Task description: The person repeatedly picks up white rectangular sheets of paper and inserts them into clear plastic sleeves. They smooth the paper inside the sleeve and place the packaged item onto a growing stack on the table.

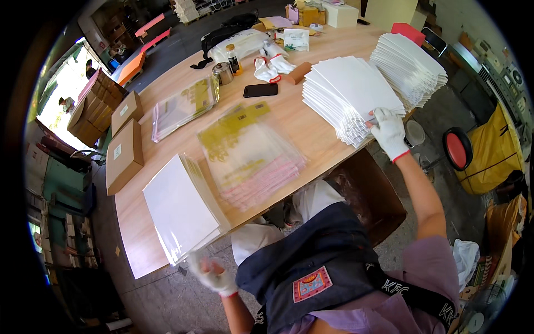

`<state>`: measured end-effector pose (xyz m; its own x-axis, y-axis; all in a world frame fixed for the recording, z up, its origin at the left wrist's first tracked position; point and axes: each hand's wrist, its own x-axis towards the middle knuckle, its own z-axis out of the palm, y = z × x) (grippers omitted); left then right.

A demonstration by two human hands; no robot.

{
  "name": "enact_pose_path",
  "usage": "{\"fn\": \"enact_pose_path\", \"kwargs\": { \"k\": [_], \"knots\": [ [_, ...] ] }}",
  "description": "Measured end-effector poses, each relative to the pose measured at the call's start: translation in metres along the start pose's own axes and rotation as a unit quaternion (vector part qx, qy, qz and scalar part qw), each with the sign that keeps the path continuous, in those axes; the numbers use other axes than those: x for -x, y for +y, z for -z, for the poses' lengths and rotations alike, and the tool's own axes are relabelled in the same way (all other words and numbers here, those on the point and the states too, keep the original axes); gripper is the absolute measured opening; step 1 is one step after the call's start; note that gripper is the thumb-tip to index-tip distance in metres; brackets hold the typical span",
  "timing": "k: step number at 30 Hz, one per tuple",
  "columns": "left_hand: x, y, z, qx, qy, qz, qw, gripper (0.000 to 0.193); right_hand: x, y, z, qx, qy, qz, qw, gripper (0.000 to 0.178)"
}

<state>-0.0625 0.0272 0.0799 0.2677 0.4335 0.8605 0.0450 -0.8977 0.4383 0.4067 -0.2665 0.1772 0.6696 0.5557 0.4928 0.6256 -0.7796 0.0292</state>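
My right hand (388, 132), in a white glove with bare fingertips, has its fingers closed at the near corner of a fanned stack of white sheets (350, 83). How many sheets it pinches is not clear. My left hand (216, 276), gloved the same way and smeared by motion, is just off the table's front edge. It is close to the lower corner of a pile of white sheets in clear plastic sleeves (181, 209). Between the two piles lie overlapping clear plastic bags (247, 147) with gold print and pinkish edges.
A second fanned white stack (409, 67) stands at the far right. More clear bags (186, 106), a black phone (260, 90), a metal tin (222, 73), a bottle (233, 60) and spare gloves (272, 68) lie farther back. Cardboard boxes (125, 158) flank the table's left; an open box (370, 192) is below.
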Motion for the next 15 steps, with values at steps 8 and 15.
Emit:
{"fn": "enact_pose_path", "kwargs": {
  "k": [8,15],
  "knots": [
    [-0.043,-0.002,-0.160,-0.114,-0.357,0.025,0.927,0.040,-0.012,0.016,-0.011,-0.031,-0.042,0.141,0.989,0.030],
    [-0.039,-0.014,-0.231,-0.231,-0.479,-0.017,0.847,0.047,0.023,0.020,0.009,-0.023,0.089,0.146,0.985,0.023]
  ]
}}
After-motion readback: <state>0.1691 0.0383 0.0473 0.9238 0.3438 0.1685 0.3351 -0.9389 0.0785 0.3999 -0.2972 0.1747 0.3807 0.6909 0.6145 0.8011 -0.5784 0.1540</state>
